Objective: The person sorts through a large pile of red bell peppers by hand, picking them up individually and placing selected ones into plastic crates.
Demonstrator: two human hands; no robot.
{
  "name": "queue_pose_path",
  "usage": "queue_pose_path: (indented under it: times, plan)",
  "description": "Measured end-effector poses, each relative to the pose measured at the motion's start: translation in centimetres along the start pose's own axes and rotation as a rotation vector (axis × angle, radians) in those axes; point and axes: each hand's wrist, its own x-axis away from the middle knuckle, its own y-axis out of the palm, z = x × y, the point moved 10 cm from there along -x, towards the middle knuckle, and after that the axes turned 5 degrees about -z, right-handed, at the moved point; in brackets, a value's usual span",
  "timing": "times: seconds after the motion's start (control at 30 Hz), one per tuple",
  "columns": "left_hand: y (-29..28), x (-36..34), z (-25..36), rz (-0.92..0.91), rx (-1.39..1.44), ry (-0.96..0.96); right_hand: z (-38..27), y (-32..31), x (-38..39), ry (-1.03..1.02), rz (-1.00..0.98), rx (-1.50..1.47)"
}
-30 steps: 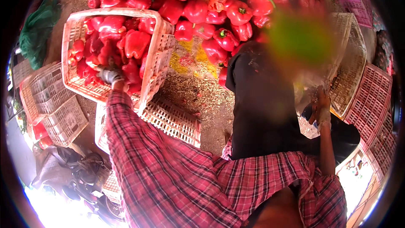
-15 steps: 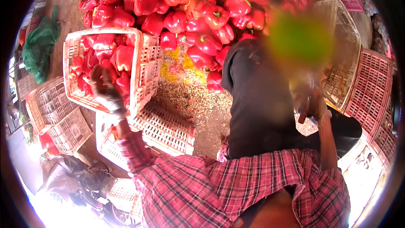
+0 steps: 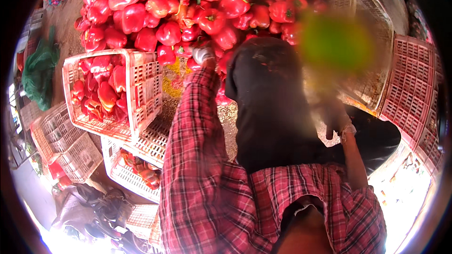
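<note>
My left hand (image 3: 203, 55), in a whitish glove, reaches to the near edge of a large heap of red bell peppers (image 3: 212, 21). Its fingers are among the peppers, and their grip does not show clearly. My right hand (image 3: 335, 115) is beside my bent right leg, fingers curled round something that haze hides. To the left, a pale plastic crate (image 3: 147, 89) is tilted on its side toward me, with red peppers (image 3: 101, 84) inside. It rests on a lower crate (image 3: 127, 174) holding reddish-orange pieces.
A blurred green patch (image 3: 335, 42) covers part of the upper right. Beyond it stands a pale crate (image 3: 383, 33), with red crates (image 3: 409, 89) at the far right. A green net (image 3: 40, 73) and more crates (image 3: 70, 155) are at the left.
My left hand has left the tilted crate and moved right to the pepper heap. My right hand has stayed near my leg. The view has shifted slightly.
</note>
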Motion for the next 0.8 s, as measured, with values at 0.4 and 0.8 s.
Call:
queue_pose_path:
  times: [0.4,0.8]
  plan:
    - [-12.4,20.2,38.2,-0.293,0.178,0.920,-28.0,7.7,11.5,-0.811,-0.146,0.082]
    - [0.2,42.9,49.7,-0.374,-0.406,1.498,-26.2,-7.6,13.4,-0.668,0.030,-0.025]
